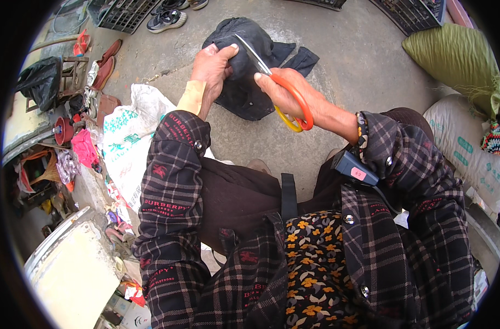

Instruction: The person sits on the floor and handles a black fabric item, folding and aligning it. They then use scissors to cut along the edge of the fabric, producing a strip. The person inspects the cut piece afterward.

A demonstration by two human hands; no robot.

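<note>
My left hand [212, 68] pinches the edge of a dark cloth garment [250, 92] between thumb and fingers and holds it up off the concrete. In my right hand [289, 92] is a pair of scissors [291, 88] with orange and yellow handles. Their metal blades point up and left across the front of the cloth, near my left thumb. The blades look almost closed; whether they touch the fabric I cannot tell. Narrower strips of the dark cloth [301, 61] stick out to the right, behind my right hand.
A white woven sack [124, 135] lies on the left, beside shoes [106, 72] and a red bowl [63, 130]. Black plastic crates [122, 14] and grey sneakers [166, 21] stand ahead on the concrete floor [357, 53]. Full sacks, one green [451, 61], one white [464, 140], are at right.
</note>
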